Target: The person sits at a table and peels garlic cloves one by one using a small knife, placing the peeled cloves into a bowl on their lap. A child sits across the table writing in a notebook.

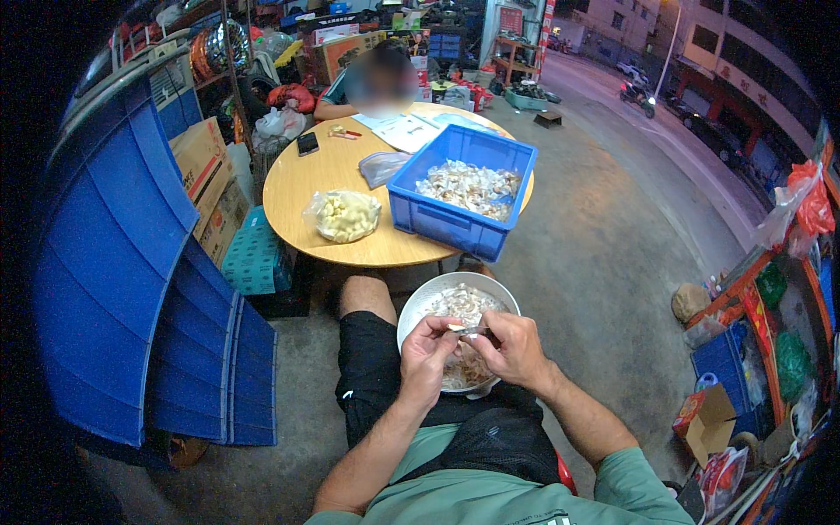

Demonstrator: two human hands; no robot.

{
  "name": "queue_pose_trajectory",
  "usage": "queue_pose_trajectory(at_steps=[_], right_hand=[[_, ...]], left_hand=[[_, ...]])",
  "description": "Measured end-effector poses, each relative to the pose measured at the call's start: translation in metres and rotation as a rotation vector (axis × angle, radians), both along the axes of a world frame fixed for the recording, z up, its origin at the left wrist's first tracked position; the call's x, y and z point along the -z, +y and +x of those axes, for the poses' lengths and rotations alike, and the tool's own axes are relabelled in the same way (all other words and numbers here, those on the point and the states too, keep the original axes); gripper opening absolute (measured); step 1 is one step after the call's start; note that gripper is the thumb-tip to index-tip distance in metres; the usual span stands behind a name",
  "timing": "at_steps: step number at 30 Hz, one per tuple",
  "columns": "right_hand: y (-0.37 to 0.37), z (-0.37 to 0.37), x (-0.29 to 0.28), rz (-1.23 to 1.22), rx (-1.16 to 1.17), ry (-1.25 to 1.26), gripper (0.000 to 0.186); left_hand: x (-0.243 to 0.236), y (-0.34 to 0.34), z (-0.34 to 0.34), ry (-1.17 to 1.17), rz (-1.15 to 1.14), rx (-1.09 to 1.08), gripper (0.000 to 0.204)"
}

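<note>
Over a white round bowl [409, 317] in my lap, both hands meet almost fingertip to fingertip. My left hand [427, 357] pinches a small pale garlic clove [455, 327]. In my right hand [514, 348] is a small knife [473, 331], its thin dark blade against the clove; its handle is mostly hidden by my fingers. Whitish and brownish garlic cloves and papery skins [464, 302] fill the bowl. On the round wooden table [293, 188] ahead sits a clear bag of peeled cloves [346, 216]. Right of it, a blue plastic crate [442, 219] holds garlic skins.
Across the table a person [337, 103] leans over open papers [407, 133]. A phone [307, 143] and a grey plastic bag [382, 166] lie there too. Blue panels [114, 262] and cartons [199, 162] stand at left; an orange-framed shelf [759, 341] and open box [707, 424] at right.
</note>
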State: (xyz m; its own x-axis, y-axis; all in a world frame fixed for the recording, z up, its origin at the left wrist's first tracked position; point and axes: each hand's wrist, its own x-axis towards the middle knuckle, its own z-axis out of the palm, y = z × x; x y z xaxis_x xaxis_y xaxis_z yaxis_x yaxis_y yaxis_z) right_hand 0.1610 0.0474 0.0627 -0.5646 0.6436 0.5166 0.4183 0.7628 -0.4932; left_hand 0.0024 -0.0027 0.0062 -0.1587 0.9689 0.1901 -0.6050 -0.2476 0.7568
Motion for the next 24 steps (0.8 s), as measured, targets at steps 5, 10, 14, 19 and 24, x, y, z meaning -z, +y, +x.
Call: queue_pose_trajectory(at_steps=[5, 10, 14, 19, 24], right_hand=[[0.0, 0.001, 0.001, -0.121, -0.033, 0.086, 0.023], [0.003, -0.001, -0.002, -0.105, -0.01, 0.074, 0.023], [0.003, -0.002, -0.002, 0.021, -0.015, 0.001, 0.02], [0.002, 0.0, 0.0, -0.134, -0.007, 0.061, 0.02], [0.003, 0.001, 0.0, -0.162, 0.047, 0.113, 0.018]], left_hand=[[-0.002, 0.0, 0.001, 0.02, -0.001, -0.064, 0.013], [-0.001, 0.0, 0.0, 0.15, 0.011, -0.124, 0.014], [0.001, -0.002, 0.001, 0.244, 0.029, -0.152, 0.015], [0.002, -0.001, -0.003, 0.149, -0.025, -0.089, 0.014], [0.001, 0.001, -0.009, -0.147, -0.024, 0.058, 0.013]])
